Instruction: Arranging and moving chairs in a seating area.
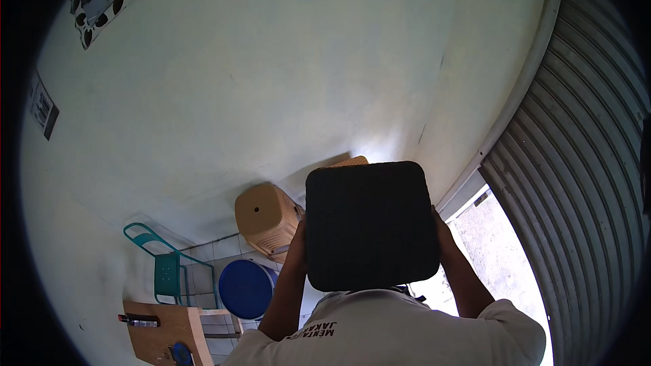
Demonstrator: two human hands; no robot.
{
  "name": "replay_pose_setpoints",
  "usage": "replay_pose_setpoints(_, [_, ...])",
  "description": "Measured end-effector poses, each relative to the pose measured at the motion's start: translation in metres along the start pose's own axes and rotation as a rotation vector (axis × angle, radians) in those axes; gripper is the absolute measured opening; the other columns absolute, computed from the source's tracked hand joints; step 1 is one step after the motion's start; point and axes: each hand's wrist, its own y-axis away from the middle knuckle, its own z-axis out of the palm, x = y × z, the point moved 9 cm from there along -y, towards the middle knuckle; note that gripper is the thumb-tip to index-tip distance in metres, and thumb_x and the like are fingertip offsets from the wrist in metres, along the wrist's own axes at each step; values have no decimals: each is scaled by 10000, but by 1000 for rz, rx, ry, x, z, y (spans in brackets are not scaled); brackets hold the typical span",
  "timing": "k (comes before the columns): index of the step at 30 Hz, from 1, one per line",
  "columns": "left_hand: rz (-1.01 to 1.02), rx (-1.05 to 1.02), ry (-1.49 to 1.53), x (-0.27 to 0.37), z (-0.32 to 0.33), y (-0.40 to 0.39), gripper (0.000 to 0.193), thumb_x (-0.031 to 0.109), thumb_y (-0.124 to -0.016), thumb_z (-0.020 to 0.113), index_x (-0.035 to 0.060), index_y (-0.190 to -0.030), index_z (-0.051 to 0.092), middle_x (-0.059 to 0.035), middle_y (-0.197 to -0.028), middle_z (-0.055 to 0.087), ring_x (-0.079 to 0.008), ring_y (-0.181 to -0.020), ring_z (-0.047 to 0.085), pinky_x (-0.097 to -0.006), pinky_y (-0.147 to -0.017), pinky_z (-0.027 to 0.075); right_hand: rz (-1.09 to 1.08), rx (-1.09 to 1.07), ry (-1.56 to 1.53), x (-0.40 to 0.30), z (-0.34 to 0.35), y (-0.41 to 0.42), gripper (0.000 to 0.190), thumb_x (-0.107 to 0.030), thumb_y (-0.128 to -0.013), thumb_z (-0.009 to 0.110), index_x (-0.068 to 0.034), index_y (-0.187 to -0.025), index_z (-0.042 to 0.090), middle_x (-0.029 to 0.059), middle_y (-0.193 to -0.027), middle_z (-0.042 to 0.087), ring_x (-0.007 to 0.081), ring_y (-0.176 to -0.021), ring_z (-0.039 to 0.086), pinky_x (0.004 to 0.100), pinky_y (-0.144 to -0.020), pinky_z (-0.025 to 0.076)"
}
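A black, square thing with rounded corners (373, 226) is held up before my chest, its flat face towards the camera. It looks like a stool seat or a pad, but which one I cannot tell. My left hand (303, 236) is against its left edge and my right hand (437, 218) against its right edge. Most of the fingers on both sides are hidden by the black thing. It also covers whatever lies beneath it. A light shirt (407, 325) with dark printing on it fills the bottom of the view.
Against the pale wall (244, 86) stand tan plastic stools (262, 211), one partly hidden. A blue round-topped container (246, 288) and a teal metal chair (167, 270) are on the left. A wooden table (168, 333) bears a bottle (140, 321). On the right is a corrugated metal shutter (574, 162).
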Motion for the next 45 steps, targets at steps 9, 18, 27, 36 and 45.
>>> replay_pose_setpoints(9, [-38, 52, 95, 20, -2, -36, 528, 439, -870, 378, 50, -1225, 397, -130, -1175, 480, -241, -1028, 501, -343, -863, 420, -3, -42, -31, -16, 18, -43, 526, -426, -890, 345, 4, -1173, 447, 128, -1082, 538, 189, -972, 528, 284, -845, 409])
replay_pose_setpoints(18, [-42, 112, 123, 14, -6, -81, 549, 456, -853, 404, 49, -1222, 405, -139, -1179, 477, -251, -1035, 498, -351, -867, 417, 50, -77, -25, -34, 10, -98, 552, -452, -877, 360, 10, -1167, 452, 121, -1080, 540, 185, -963, 528, 289, -838, 413])
replay_pose_setpoints(27, [-10, 165, 193, 16, 8, -107, 549, 455, -848, 413, 58, -1227, 405, -120, -1194, 470, -239, -1033, 498, -344, -868, 412, 100, -161, 2, -66, 20, -142, 546, -447, -881, 355, 5, -1173, 445, 120, -1092, 536, 191, -969, 527, 301, -843, 408])
replay_pose_setpoints(36, [61, 305, 190, 36, -2, -101, 488, 426, -856, 401, 68, -1184, 448, -101, -1148, 512, -229, -1014, 510, -343, -839, 425, 132, -243, 98, -59, 38, -175, 563, -468, -872, 359, -6, -1183, 445, 114, -1103, 532, 191, -985, 521, 294, -848, 403])
replay_pose_setpoints(45, [73, 339, 210, 54, -10, -101, 464, 415, -861, 388, 66, -1154, 474, -105, -1101, 540, -227, -970, 537, -340, -827, 433, 174, -262, 56, -55, 60, -188, 547, -446, -875, 373, -17, -1213, 414, 122, -1166, 493, 212, -1038, 488, 305, -891, 376])
